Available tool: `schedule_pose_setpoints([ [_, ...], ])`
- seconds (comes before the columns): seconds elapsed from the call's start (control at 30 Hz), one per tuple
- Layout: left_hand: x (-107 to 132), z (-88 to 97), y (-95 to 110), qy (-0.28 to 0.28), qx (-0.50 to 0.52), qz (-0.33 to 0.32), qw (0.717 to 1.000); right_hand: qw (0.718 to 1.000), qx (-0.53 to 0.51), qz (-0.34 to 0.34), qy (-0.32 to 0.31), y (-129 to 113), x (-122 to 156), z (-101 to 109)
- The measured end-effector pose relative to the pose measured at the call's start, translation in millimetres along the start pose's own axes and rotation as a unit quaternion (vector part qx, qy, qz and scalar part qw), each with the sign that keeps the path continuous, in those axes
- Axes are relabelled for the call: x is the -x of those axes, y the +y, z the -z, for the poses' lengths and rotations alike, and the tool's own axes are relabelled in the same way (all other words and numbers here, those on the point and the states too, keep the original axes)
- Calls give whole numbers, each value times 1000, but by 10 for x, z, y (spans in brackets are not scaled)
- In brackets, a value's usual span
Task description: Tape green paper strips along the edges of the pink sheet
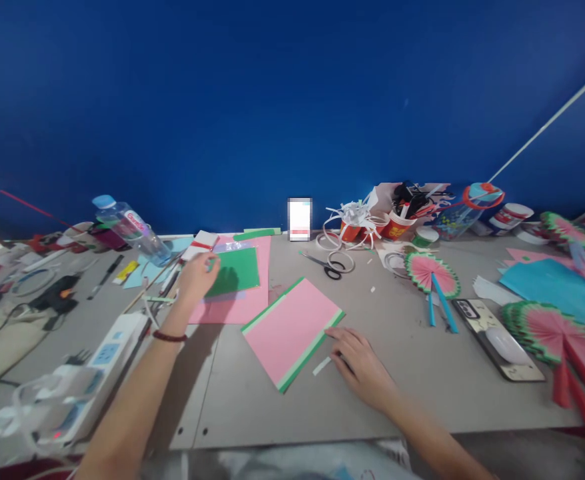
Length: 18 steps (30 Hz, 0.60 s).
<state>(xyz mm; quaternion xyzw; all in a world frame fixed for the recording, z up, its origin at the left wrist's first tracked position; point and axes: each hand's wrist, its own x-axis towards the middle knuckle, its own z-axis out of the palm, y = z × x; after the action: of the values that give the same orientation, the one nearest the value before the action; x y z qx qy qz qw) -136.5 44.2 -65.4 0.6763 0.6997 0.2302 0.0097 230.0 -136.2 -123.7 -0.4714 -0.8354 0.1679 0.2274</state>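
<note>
A pink sheet of paper [295, 327] with green and pale green strips along two opposite edges lies at an angle mid-table. My right hand [360, 363] rests beside it, fingers stretched out and fingertips at its right green edge. Just left of those fingers is a small white strip [322, 365]. My left hand [200, 275], with a dark red bracelet on the wrist, is over the left side of a green paper pack [240, 270]. Its fingers are curled together; whatever they may hold is hidden. Larger pink paper [262, 310] lies beneath the pack.
Scissors [330, 267] lie behind the sheet, near cups with white strips [355, 217]. A phone [497, 340] and pleated paper fans [431, 273] are at right. Leftward stand a tilted water bottle [135, 227] and a power strip [105, 367]. A blue wall [292, 100] backs the table.
</note>
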Motion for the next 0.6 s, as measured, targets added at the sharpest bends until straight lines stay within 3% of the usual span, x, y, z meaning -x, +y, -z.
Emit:
schedule_pose_setpoints([
  [0.07,306,-8,314,-71,91,-54,992,999,-32,-7,12,2,-7,-12],
  [0.17,861,-102,783,-189,121,-242,944,994,-103,-24,34,20,-17,-18],
  [0.23,1190,-192,993,-208,84,-339,914,985,-160,-46,45,37,-28,9],
  [0.3,1409,-276,1103,-203,49,-385,899,972,-218,-81,44,50,-59,68],
  [0.37,1494,-338,1146,-201,26,-403,893,954,-272,-124,36,58,-122,147],
  [0.47,1427,-397,1164,-208,32,-439,874,936,-310,-163,46,76,-276,262],
  [0.6,1261,-474,1190,-195,51,-468,861,961,-203,-162,99,122,-499,388],
])
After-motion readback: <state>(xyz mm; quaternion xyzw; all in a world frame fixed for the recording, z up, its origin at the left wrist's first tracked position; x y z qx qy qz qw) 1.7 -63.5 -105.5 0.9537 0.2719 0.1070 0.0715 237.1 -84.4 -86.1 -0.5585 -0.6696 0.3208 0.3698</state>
